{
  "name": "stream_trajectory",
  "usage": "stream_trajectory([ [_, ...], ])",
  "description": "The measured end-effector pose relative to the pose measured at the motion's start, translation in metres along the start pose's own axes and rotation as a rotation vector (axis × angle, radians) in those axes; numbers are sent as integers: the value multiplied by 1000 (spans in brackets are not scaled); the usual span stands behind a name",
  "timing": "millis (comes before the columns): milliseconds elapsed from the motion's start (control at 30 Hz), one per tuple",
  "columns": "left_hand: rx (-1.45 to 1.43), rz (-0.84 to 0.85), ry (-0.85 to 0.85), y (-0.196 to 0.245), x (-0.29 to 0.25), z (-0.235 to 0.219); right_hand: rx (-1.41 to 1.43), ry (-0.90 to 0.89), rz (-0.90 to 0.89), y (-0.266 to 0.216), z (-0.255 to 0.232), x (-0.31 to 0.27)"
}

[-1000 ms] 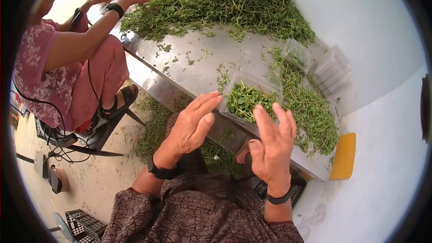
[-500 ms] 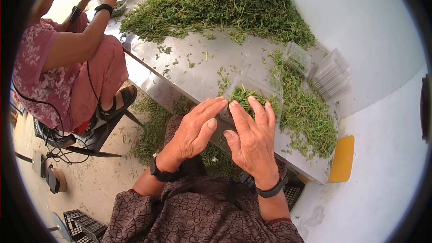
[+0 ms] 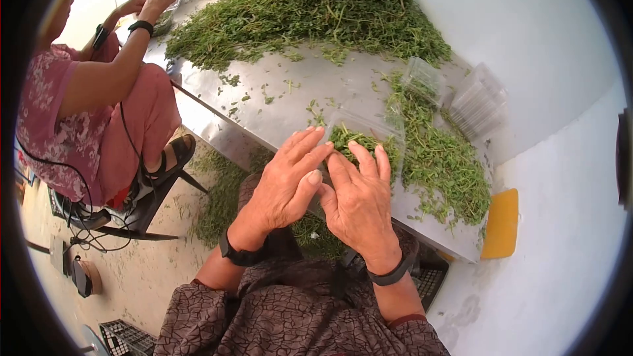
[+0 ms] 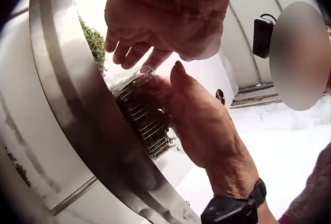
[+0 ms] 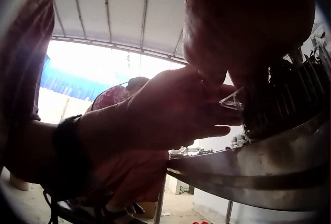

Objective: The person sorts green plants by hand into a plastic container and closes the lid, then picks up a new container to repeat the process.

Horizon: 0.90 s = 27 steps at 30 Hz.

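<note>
A clear plastic box (image 4: pixel 139 111) with ribbed sides stands at the near edge of the metal table (image 3: pixel 254 115). Leafy green stems (image 3: pixel 359 140) fill it. At its left front corner is my left hand (image 3: pixel 283 181), fingers extended and close together. My right hand (image 3: pixel 361 206) lies over the front of the box, its fingers reaching forward onto the greens. The two hands are side by side, the left thumb close to the right hand. They hide the front of the box in the head view.
A large heap of greens (image 3: pixel 316 16) covers the table's far side. Loose greens (image 3: pixel 452 171) lie right of the box, near another clear box (image 3: pixel 423 81) and a stack of clear boxes (image 3: pixel 480 102). Another person (image 3: pixel 99 95) sits at the left, hands at a box.
My right hand has moved left and in from the box's right side, coming beside my left hand over the greens. My left hand has stayed by the box's left corner.
</note>
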<state>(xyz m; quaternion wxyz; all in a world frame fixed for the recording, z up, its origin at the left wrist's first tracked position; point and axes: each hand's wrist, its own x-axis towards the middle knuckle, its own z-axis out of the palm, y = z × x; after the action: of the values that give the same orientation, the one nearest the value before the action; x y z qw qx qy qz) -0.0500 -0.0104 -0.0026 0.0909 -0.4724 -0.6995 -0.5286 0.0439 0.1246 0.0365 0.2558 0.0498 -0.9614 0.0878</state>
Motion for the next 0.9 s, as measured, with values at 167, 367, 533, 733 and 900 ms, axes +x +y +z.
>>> stream_trajectory([
  [167, 126, 13, -66, 2, 9, -4, 11, 36, 40, 5, -20, -13],
  [367, 208, -9, -99, 8, 12, -3, -60, 60, 163, 19, -24, -32],
  [533, 289, 71, -157, 10, 18, 0, -83, 22, 157, 22, -17, -29],
  [733, 261, 85, -124, 10, 19, -3, -4, 64, 153, 26, -24, -32],
  [900, 260, 104, -101, 15, 25, -4, -60, 141, 180, 41, -30, -29],
])
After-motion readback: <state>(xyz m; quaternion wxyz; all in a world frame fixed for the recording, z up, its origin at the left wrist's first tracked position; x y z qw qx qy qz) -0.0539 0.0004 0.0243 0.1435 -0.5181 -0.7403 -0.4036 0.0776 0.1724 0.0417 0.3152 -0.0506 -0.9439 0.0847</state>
